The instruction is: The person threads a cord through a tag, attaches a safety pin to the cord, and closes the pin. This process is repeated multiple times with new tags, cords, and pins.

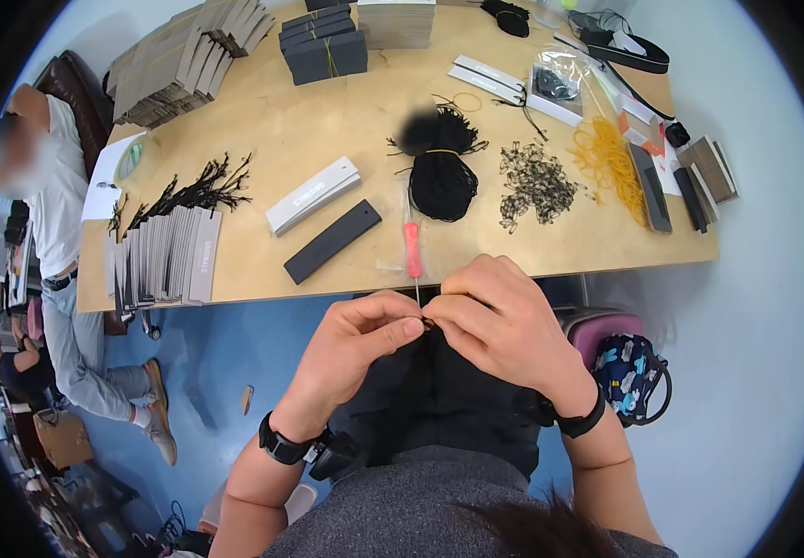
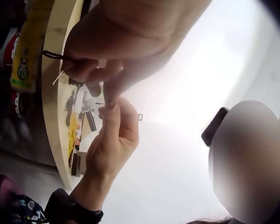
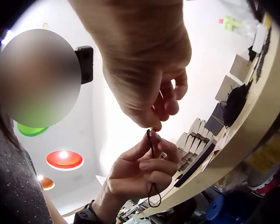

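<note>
In front of my lap, just off the table's edge, my two hands meet at the fingertips. The left hand point(image 1: 362, 339) pinches a thin black cord point(image 3: 152, 149), whose loop hangs below its fingers in the right wrist view. The right hand point(image 1: 504, 321) has its thumb and finger closed at the cord's upper end. A small wire clip point(image 2: 140, 117) shows beside the right fingers in the left wrist view. Beyond the hands a red-handled tool point(image 1: 411, 249) lies on the table, its thin metal shaft pointing at the fingertips.
On the table point(image 1: 328, 130) lie a bundle of black cords point(image 1: 441, 181), a pile of wire clips point(image 1: 537, 181), yellow rubber bands point(image 1: 611, 163), a black box point(image 1: 332, 242) and a row of grey tags point(image 1: 170, 256). A person point(image 1: 63, 186) sits at the left.
</note>
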Demonstrator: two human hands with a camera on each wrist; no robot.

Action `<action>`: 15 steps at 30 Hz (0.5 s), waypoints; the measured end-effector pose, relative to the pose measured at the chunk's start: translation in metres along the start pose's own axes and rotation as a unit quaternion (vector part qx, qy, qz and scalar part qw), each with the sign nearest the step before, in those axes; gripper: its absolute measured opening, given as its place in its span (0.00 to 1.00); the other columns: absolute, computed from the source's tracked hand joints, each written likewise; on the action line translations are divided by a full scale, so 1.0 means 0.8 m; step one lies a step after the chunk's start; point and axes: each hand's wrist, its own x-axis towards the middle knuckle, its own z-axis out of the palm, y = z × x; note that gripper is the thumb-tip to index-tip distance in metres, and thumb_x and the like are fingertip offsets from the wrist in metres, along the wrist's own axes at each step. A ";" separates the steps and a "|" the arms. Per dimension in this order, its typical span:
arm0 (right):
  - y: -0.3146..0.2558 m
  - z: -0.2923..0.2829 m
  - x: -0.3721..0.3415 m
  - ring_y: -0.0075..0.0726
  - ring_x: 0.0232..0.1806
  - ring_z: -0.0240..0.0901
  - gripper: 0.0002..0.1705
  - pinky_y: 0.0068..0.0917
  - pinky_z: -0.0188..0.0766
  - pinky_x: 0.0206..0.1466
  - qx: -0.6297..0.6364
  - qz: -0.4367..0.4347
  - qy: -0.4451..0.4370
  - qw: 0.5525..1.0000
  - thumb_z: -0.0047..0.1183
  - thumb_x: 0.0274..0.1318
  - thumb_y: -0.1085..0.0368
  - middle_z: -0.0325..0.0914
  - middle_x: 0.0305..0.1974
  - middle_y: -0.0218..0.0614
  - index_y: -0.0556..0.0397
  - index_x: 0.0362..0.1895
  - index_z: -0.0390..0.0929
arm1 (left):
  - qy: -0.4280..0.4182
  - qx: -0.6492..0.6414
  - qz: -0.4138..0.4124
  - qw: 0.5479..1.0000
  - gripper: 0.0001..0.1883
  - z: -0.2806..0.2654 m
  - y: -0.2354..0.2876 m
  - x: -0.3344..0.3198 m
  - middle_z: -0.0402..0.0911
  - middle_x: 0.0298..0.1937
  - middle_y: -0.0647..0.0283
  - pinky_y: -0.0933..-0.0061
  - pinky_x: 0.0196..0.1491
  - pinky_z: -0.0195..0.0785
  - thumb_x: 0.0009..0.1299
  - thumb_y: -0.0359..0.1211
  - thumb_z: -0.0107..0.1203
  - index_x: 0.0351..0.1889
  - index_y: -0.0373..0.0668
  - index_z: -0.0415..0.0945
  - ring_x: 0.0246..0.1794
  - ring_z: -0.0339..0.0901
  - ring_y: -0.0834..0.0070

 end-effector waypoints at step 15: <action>0.013 0.023 0.000 0.39 0.35 0.70 0.10 0.33 0.66 0.42 -0.030 -0.037 -0.059 0.997 0.63 0.45 0.68 0.68 0.31 0.31 0.52 0.31 0.75 | 0.115 0.447 0.182 0.869 0.03 0.025 0.004 -0.008 0.77 0.37 0.67 0.81 0.32 0.62 0.68 0.24 0.63 0.37 0.34 0.83 0.31 0.70 0.84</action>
